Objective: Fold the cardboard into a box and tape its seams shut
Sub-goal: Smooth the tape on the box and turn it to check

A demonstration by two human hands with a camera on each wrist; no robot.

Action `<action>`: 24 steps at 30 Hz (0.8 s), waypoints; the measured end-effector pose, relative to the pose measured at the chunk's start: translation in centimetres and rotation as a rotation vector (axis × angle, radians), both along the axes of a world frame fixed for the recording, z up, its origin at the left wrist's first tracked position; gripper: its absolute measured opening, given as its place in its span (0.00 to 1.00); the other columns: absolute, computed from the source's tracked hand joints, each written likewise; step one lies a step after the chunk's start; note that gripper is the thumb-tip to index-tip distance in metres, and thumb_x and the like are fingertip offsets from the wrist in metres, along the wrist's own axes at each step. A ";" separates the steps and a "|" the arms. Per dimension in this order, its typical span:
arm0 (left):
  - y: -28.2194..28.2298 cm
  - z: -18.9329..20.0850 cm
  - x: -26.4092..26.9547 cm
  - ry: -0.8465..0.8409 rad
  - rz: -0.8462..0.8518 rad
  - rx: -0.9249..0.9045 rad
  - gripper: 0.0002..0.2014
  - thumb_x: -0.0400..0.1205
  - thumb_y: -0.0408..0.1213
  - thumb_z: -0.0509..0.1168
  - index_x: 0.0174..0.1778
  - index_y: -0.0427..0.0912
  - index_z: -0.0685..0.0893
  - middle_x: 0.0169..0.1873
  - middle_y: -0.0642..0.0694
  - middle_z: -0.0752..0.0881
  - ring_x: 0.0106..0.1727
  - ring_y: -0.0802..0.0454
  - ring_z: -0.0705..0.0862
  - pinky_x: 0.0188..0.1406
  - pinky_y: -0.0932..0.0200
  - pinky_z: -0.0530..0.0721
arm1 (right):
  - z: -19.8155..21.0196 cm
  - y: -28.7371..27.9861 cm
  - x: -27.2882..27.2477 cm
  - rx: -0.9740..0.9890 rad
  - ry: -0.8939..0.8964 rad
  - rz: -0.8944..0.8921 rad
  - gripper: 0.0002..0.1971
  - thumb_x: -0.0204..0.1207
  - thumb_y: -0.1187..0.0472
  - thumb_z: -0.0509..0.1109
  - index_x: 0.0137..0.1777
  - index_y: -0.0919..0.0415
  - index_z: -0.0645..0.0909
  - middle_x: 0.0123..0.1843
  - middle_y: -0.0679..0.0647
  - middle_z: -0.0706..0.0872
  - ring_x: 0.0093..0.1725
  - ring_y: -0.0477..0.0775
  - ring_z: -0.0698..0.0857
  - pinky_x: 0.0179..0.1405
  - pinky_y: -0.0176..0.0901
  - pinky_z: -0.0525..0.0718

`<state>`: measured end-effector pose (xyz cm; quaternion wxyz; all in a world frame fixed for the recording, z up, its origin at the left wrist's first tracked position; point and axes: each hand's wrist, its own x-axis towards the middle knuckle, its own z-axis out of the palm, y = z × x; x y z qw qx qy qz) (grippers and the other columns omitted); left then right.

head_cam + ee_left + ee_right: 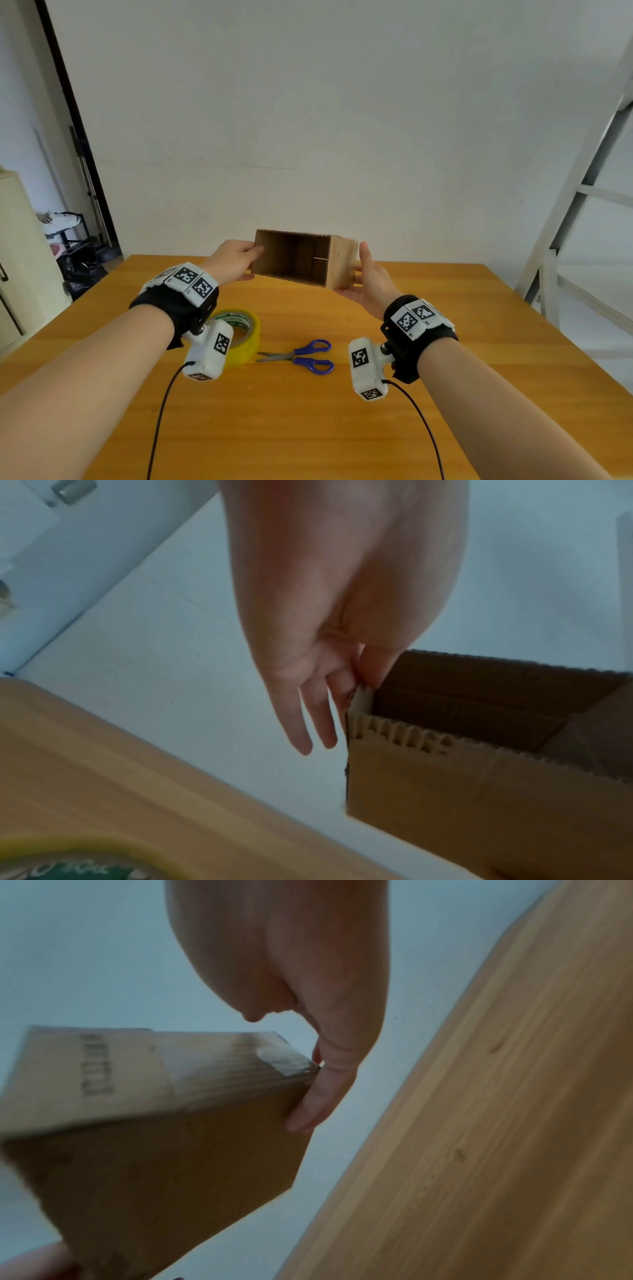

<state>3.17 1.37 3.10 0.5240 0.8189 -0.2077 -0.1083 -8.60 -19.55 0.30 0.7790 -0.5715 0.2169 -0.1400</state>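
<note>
Box point(301, 258) held in the air above the table point(308, 428), open end toward the camera. Left hand point(233, 262) pinches its left wall at the rim; right hand point(371, 281) cups the far right end, fingers straight. Tape point(245, 334) and scissors point(303, 356) lie on table below.

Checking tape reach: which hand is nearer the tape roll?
Left. The left hand grips the box's left edge, up and beyond the tape roll lying below that wrist. The right hand holds the box's right end, farther off, past the scissors.
</note>
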 end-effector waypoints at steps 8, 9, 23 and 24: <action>-0.5 1.1 -0.3 -0.011 0.036 0.007 0.10 0.84 0.36 0.60 0.37 0.38 0.73 0.27 0.46 0.61 0.29 0.47 0.74 0.33 0.56 0.91 | 0.4 0.3 -0.1 -0.345 0.106 0.046 0.33 0.81 0.37 0.52 0.75 0.62 0.71 0.80 0.57 0.68 0.78 0.59 0.67 0.71 0.55 0.72; -0.6 1.2 -0.4 -0.004 0.031 0.022 0.10 0.84 0.36 0.61 0.38 0.38 0.73 0.28 0.45 0.61 0.32 0.43 0.77 0.30 0.59 0.90 | 0.3 0.3 -0.1 -0.339 0.101 0.062 0.33 0.82 0.37 0.52 0.75 0.63 0.70 0.79 0.57 0.70 0.77 0.58 0.69 0.73 0.54 0.71; -3.5 0.0 -1.9 0.269 0.012 0.035 0.09 0.84 0.30 0.54 0.53 0.35 0.78 0.43 0.37 0.85 0.39 0.43 0.85 0.42 0.51 0.86 | -1.3 -0.8 0.4 -0.148 0.138 0.078 0.30 0.81 0.42 0.59 0.75 0.61 0.69 0.72 0.61 0.77 0.70 0.62 0.77 0.74 0.58 0.73; -3.6 -0.2 -1.7 0.273 0.005 0.039 0.10 0.84 0.30 0.53 0.55 0.34 0.79 0.44 0.37 0.85 0.40 0.43 0.85 0.43 0.51 0.85 | -1.6 -0.9 0.6 -0.139 0.137 0.074 0.29 0.81 0.42 0.59 0.75 0.62 0.69 0.71 0.60 0.78 0.70 0.61 0.77 0.74 0.58 0.73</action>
